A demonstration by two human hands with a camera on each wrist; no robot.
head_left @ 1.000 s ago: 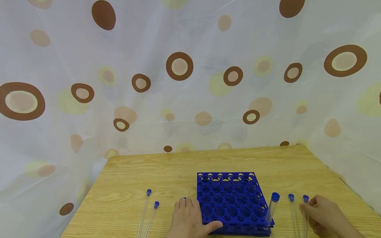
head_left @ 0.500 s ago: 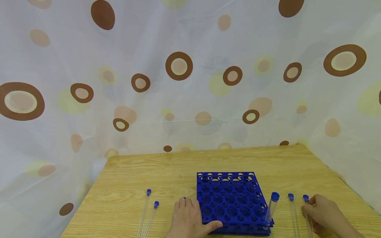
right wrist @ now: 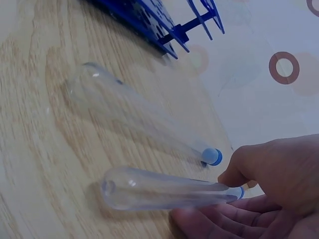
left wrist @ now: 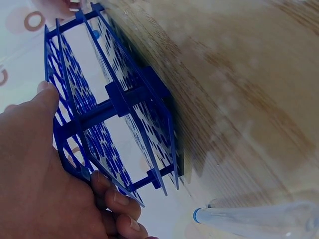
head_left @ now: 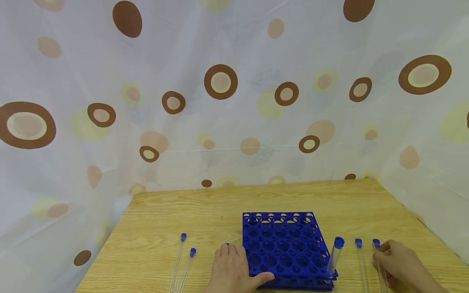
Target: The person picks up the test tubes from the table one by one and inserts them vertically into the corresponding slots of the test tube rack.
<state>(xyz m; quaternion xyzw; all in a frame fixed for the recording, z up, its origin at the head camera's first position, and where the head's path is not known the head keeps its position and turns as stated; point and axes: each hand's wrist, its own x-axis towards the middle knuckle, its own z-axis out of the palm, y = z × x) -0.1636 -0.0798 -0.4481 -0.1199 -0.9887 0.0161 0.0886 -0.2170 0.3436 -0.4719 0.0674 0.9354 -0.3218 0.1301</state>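
Observation:
In the head view a blue test tube rack (head_left: 275, 270) stands on the table. My left hand (head_left: 231, 266) grips its left side, thumb at the front corner and fingers curled round the edge in the left wrist view. At the right, my right hand (head_left: 399, 261) pinches a clear test tube (right wrist: 154, 190) with a blue cap, thumb and fingers near the capped end. Beside it lies a second capped tube (right wrist: 134, 112). Another capped tube (head_left: 334, 256) stands, leaning slightly, in the rack's front right corner.
Two capped tubes lie left of the rack, a nearer one (head_left: 186, 270) and a farther one (head_left: 177, 260). A blue cap (head_left: 227, 244) peeks past my left fingertips. A patterned curtain (head_left: 234, 122) hangs behind the wooden table (head_left: 176, 207).
My right hand has shifted very slightly to the right, and the lower end of the pinched test tube has swung right. My left hand and the rack have stayed put.

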